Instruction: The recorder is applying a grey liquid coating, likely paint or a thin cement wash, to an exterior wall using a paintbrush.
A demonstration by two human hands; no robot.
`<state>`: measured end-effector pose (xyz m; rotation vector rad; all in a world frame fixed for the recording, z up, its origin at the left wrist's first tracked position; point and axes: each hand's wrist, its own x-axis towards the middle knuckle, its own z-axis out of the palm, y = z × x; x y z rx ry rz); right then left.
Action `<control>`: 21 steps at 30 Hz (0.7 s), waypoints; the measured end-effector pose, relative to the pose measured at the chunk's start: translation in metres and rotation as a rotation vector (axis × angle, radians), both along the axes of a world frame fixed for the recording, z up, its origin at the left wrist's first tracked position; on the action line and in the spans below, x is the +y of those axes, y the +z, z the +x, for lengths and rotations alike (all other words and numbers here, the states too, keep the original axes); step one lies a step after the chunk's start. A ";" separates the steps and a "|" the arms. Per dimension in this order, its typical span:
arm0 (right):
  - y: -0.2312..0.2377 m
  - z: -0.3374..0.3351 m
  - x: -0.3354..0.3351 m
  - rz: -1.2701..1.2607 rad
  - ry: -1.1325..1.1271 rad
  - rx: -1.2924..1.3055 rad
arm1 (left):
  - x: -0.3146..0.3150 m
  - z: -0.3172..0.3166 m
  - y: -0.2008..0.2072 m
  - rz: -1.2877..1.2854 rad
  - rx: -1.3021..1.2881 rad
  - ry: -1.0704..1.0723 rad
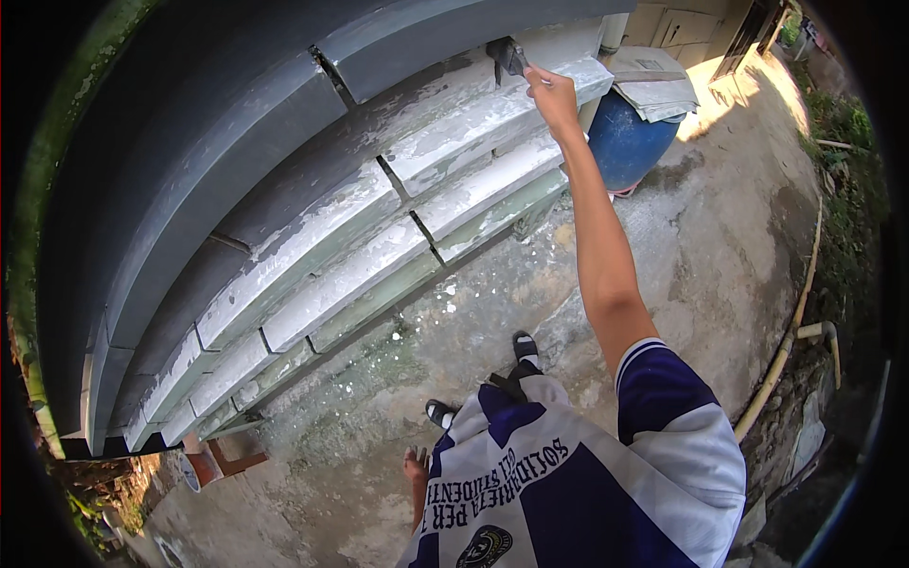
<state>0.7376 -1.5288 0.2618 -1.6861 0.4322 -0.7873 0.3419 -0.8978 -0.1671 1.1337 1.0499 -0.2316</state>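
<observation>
My right arm stretches far up to the stepped concrete ledges (492, 142). My right hand (553, 95) is closed round the handle of a paintbrush (512, 57). Its dark head touches the upper ledge beside a patch of dark wet paint. The ledge there is pale and flaking, while the band above (227, 142) is smooth dark grey. Low beside my body hangs my left hand (415, 464), partly hidden by my shirt. Its visible fingers look loosely apart, and nothing shows in them.
A blue barrel (625, 142) with flat boards (655, 83) on top stands right of the ledges. White paint flakes dot the stained concrete floor (454, 312). A bucket (201, 470) stands lower left. Along the right edge run a long pole (788, 341) and rubble.
</observation>
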 end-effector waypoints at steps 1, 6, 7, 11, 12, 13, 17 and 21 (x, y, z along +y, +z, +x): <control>0.002 0.008 0.009 -0.157 -0.158 -0.082 | 0.018 -0.022 -0.035 -0.049 -0.041 0.097; -0.008 0.021 0.106 -0.282 -0.124 0.014 | 0.050 -0.075 -0.078 -0.156 -0.072 0.016; -0.011 0.018 0.110 -0.279 -0.119 0.012 | 0.055 -0.082 -0.075 -0.133 -0.059 0.023; -0.015 -0.005 0.084 -0.228 0.241 -0.044 | 0.057 -0.062 -0.038 -0.045 0.000 -0.008; -0.010 -0.005 0.080 -0.188 0.042 -0.069 | 0.054 -0.052 -0.026 -0.024 0.012 -0.008; -0.006 -0.003 0.078 -0.146 -0.155 -0.094 | 0.051 -0.040 -0.015 -0.003 0.023 -0.005; 0.000 0.021 0.072 -0.420 -0.263 -0.115 | 0.008 0.043 0.051 0.024 0.028 0.020; -0.047 0.021 0.093 -0.466 -0.126 -0.080 | 0.002 0.045 0.057 0.030 0.001 0.042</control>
